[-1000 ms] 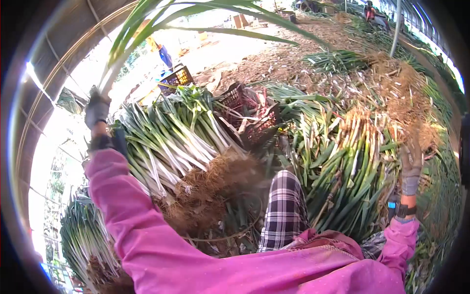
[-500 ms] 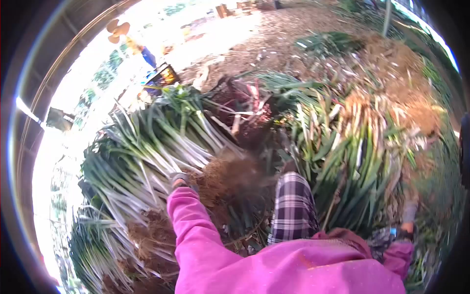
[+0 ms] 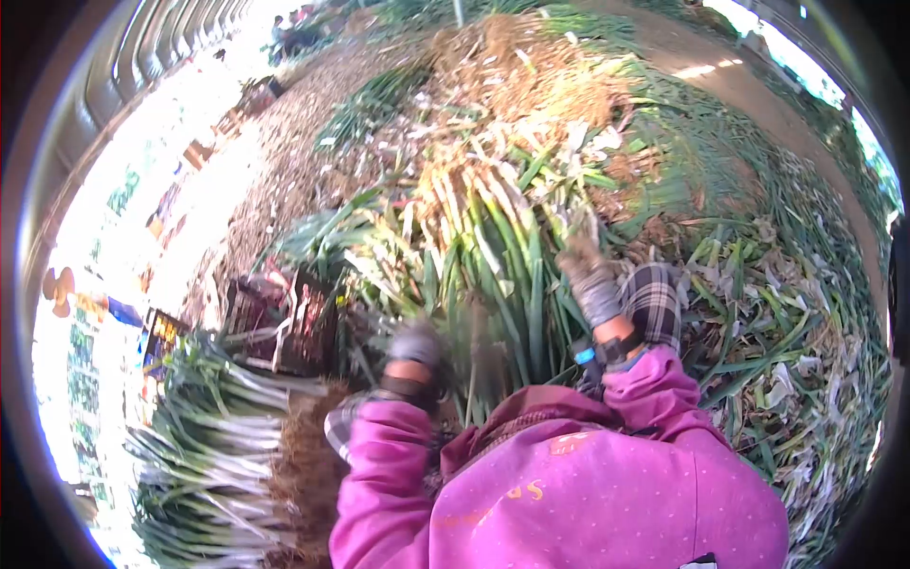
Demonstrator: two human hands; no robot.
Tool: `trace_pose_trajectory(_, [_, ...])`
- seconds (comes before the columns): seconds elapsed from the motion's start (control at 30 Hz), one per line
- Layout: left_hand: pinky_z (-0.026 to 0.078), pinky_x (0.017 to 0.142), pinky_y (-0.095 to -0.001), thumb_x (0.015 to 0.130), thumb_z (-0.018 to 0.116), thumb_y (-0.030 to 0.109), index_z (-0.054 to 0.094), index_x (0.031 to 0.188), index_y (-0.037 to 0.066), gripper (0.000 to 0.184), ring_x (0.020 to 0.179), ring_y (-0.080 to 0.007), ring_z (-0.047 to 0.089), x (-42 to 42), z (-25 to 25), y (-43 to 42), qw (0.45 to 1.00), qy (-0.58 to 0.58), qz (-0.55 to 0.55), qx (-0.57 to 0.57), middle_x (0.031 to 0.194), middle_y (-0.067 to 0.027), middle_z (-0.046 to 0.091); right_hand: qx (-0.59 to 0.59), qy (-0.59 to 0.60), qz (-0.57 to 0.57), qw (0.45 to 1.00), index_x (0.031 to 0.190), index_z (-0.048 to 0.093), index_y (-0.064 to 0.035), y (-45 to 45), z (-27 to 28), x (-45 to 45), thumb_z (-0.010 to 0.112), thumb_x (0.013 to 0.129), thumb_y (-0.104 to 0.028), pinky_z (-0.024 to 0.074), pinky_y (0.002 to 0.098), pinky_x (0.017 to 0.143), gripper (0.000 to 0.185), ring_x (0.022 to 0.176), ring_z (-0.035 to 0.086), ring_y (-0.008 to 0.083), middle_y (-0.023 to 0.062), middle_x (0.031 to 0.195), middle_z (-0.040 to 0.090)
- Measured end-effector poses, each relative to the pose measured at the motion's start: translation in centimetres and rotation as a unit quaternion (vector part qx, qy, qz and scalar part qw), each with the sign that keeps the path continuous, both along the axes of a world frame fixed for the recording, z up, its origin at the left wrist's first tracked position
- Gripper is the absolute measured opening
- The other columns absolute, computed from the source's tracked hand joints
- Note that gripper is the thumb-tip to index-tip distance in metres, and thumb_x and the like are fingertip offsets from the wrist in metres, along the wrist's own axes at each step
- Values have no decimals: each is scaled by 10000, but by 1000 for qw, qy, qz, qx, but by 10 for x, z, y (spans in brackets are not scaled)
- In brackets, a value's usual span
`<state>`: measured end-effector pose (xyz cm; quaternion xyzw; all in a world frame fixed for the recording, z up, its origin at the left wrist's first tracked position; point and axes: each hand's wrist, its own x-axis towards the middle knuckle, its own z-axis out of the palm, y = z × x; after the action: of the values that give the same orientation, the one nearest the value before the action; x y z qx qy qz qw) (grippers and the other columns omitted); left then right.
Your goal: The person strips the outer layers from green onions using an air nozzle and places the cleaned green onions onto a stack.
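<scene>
Left hand has moved off the stacked leeks toward the loose leeks ahead; blur hides its grip. Right hand, beside them: grip indeterminate. Separate each singly, without bending.

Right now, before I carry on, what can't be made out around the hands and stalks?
All in the head view:
Left hand: blur hides its fingers, so any grip is unclear.
Right hand: fingertips blurred; can't tell whether they hold anything.
Green stalks: a brownish blur smears part; the pink shirt hides some near ends.
White-stalked pile: cut off by the bottom edge.
</scene>
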<state>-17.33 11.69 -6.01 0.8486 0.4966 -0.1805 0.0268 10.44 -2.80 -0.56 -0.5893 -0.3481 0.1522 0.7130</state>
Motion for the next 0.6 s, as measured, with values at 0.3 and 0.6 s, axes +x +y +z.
trace_pose_trajectory(0.3, [480,709,-414,847,483,328,508,1078,35,374,855,-281,618,72,-100,-84,951,-234,67,-193,901,-145,611,-207,148,186,949,1072,548,4,-59,-109,-51,700,754,-150,495,285,735,385,820,601,157,81,918,624])
trace_pose_trajectory(0.6, [464,720,-371,697,694,342,499,1110,50,542,876,-287,574,28,-54,-102,831,-439,41,-340,996,-164,573,-175,407,327,835,943,604,-47,13,-131,-55,601,825,-239,472,261,650,226,719,578,108,39,821,623])
